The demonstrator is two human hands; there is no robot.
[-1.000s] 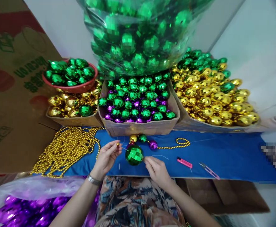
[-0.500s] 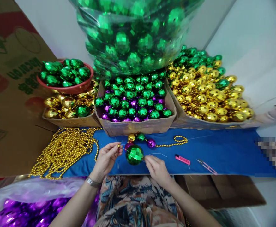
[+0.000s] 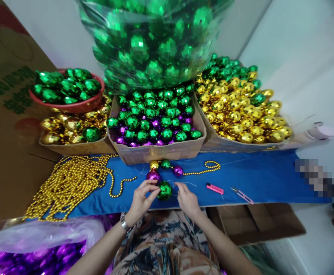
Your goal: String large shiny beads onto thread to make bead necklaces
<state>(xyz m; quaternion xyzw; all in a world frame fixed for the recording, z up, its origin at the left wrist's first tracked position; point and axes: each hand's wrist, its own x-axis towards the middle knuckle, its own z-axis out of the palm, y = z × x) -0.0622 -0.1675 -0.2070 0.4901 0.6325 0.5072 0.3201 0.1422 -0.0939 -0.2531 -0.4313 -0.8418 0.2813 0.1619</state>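
Note:
A large faceted green ball (image 3: 164,190) is just above or on the blue cloth (image 3: 267,182) in front of me. My left hand (image 3: 144,198) has its thumb and fingertips closed at the ball's left side. To the right, my right hand (image 3: 187,199) pinches a thin clear thread (image 3: 190,185) with thumb and forefinger, a little apart from the ball. Beyond them a purple ball (image 3: 153,175), a small gold ball (image 3: 154,164), a small green ball (image 3: 165,164) and another purple ball (image 3: 178,170) form a curved row, joined to a gold bead string (image 3: 200,172).
A heap of gold bead strings (image 3: 75,187) lies left. Boxes of green and purple balls (image 3: 158,149) and gold balls (image 3: 241,142) line the back, under a bag of green balls (image 3: 155,46). A pink-labelled blade (image 3: 214,188) and thread snips (image 3: 242,195) lie right.
The green ball has gone down and away from me. My left hand has let go of the gold bead end, moved right and taken the ball's side. A gold string end now lies on the cloth.

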